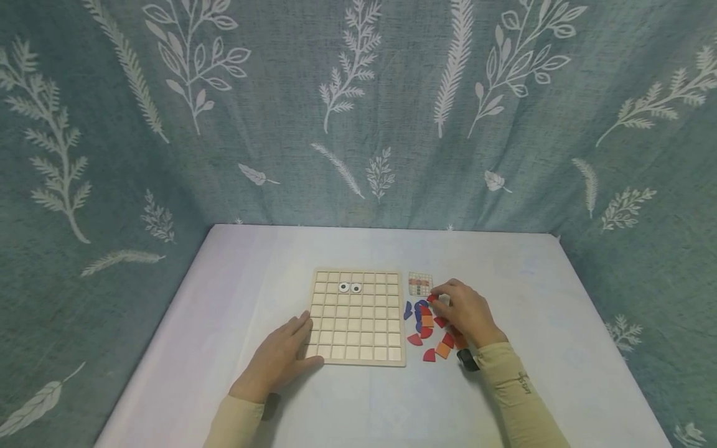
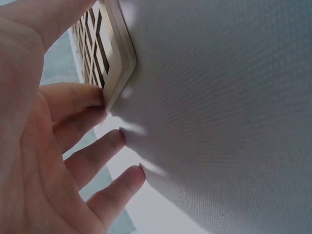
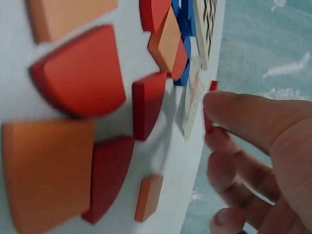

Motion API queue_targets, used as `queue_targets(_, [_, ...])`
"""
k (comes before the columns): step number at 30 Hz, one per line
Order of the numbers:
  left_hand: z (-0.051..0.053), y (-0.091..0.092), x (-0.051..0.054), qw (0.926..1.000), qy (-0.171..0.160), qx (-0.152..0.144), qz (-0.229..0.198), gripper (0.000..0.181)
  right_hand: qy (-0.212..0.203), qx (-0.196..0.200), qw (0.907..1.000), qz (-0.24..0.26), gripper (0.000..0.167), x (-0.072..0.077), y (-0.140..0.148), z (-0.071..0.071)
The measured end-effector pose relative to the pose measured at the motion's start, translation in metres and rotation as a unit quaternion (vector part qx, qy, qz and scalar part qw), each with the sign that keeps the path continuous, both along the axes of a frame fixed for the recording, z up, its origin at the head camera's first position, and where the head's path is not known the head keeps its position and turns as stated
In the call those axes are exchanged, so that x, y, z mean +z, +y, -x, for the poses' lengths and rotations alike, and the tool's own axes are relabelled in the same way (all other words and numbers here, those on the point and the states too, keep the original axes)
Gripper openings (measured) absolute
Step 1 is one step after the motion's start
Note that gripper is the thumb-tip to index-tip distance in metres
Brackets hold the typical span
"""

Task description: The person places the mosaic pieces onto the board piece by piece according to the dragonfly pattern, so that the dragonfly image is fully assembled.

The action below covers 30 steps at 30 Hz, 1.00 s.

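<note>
Red, a small wedge-like piece [image 3: 208, 114] sits pinched between thumb and finger of the right hand [image 1: 469, 313], right of centre in the head view, just beside the lower right corner of a printed grid card [image 1: 419, 276]. In the right wrist view the other fingers of that hand curl loosely below the pinch.

Left of the card, around the lower middle of the frame, lies a pale gridded board [image 1: 366, 336]. Two eye discs [image 1: 344, 287] rest side by side in its upper rows. At the board's lower left corner the left hand [image 1: 278, 356] holds nothing in its grip; its fingers are spread, thumb and forefinger touching the edge.

Loose pieces crowd the strip between board and right hand: blue pieces [image 1: 407, 310] nearest the board, more red ones, and orange squares [image 1: 442, 350] toward the bottom, some touching or overlapping. The right hand and wrist stand over the right side of this scatter, partly hiding an orange piece [image 1: 459, 339] beside a black wrist device [image 1: 467, 360].

Teal leaf-patterned cloth [image 1: 280, 93] fills the upper frame and both sides, enclosing the white counter [image 1: 521, 274].
</note>
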State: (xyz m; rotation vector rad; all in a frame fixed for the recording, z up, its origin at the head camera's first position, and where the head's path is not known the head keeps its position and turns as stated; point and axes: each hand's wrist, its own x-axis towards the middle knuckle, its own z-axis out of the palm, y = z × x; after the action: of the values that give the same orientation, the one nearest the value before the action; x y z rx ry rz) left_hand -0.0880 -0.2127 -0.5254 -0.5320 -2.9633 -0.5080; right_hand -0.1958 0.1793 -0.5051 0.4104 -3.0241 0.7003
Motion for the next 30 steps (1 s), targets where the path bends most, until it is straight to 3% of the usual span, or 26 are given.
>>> queue_targets(9, [0.001, 0.001, -0.001, 1.0000, 0.006, -0.006, 0.000, 0.086, 0.103, 0.050, 0.9917, 0.058, 0.034, -0.002, -0.018, 0.001])
queue_targets(20, [0.001, 0.001, -0.004, 0.9998, 0.013, -0.010, 0.006, 0.087, 0.239, 0.125, 0.9574, 0.102, 0.029, -0.008, -0.044, 0.009])
queue_targets(24, [0.000, 0.001, -0.004, 0.9999, 0.008, -0.006, 0.011, 0.087, 0.251, 0.146, 0.9506, 0.108, 0.025, -0.011, -0.054, 0.011])
queue_targets(30, [0.000, 0.000, -0.001, 0.9999, 0.003, -0.004, 0.009, 0.086, 0.229, 0.158, 0.9534, 0.116, 0.023, -0.015, -0.072, 0.010])
